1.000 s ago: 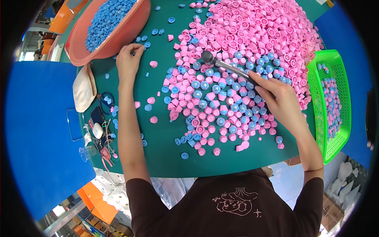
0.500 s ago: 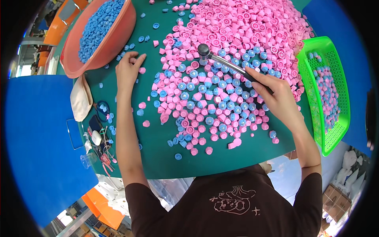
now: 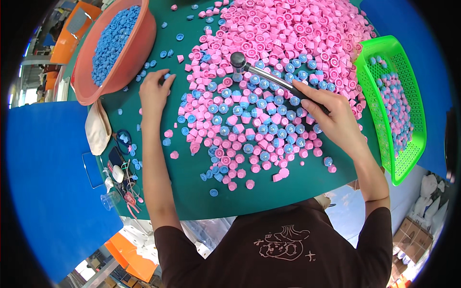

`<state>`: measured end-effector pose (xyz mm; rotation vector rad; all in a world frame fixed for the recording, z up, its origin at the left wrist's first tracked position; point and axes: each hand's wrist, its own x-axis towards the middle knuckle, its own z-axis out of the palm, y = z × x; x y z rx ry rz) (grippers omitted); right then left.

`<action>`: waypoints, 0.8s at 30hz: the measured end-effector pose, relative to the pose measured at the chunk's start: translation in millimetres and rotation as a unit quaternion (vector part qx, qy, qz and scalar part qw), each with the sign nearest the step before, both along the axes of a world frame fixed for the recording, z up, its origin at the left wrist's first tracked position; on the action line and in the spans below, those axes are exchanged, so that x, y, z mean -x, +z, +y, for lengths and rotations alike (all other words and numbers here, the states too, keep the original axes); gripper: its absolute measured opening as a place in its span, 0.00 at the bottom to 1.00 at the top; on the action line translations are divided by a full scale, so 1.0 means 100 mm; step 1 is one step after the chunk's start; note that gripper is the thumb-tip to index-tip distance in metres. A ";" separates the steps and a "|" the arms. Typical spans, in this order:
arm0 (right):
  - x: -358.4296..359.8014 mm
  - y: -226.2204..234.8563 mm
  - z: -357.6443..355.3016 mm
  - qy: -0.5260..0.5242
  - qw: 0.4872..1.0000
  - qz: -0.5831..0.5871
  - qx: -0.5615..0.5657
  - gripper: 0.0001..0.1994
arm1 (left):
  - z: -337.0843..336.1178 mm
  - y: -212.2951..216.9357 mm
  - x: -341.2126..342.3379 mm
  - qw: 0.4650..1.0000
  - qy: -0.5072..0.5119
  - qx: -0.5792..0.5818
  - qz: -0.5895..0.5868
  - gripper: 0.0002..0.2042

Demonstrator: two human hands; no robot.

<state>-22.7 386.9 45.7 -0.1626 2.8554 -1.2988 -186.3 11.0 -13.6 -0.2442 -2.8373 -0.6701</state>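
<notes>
My right hand (image 3: pixel 331 113) is wrapped round the black grip of a small hammer (image 3: pixel 261 73), with a metal shaft and a round black head. The hammer's head stands over the near part of a spread of pink cup-shaped pieces (image 3: pixel 293 29) and pink cups topped with blue caps (image 3: pixel 261 103). At the left, by the basin, my left hand (image 3: pixel 154 93) has its fingers bent, and a small blue cap (image 3: pixel 166 76) shows between thumb and forefinger. The hand partly hides how firmly it is held.
An orange-red basin (image 3: pixel 148 43) full of blue caps stands at the far left. On the right edge is a green basket (image 3: pixel 384 129) holding joined pink and blue pieces. A cream cloth pouch (image 3: pixel 97 128), scissors (image 3: pixel 130 200) and cords lie along the left edge of the green table (image 3: pixel 240 204).
A blue cap now shows between my left fingers, where none showed before. My right hand still holds the hammer over the pieces. The whole view has shifted slightly.
</notes>
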 end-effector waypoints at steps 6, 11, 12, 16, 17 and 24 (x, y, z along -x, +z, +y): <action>-0.02 0.02 0.01 -0.005 1.000 0.000 -0.007 0.20 | -0.05 -0.10 -0.08 0.979 -0.125 0.059 0.149 0.11; -0.02 0.03 0.02 0.000 1.000 -0.022 -0.002 0.20 | -0.02 0.02 -0.06 1.000 0.002 -0.005 -0.006 0.12; -0.02 0.03 0.02 0.000 1.000 -0.022 -0.003 0.20 | 0.00 0.04 -0.08 1.000 0.002 -0.006 -0.006 0.12; -0.03 0.00 0.01 -0.010 1.000 -0.013 0.015 0.20 | 0.54 0.32 -0.36 0.990 -0.071 -0.118 -0.018 0.11; -0.04 0.02 0.04 -0.017 1.000 -0.017 0.015 0.20 | 0.75 0.36 -0.42 0.982 -0.117 -0.139 -0.044 0.12; -0.06 -0.01 -0.03 0.001 1.000 -0.006 0.027 0.20 | 1.06 0.27 -0.44 0.985 -0.143 -0.075 -0.059 0.12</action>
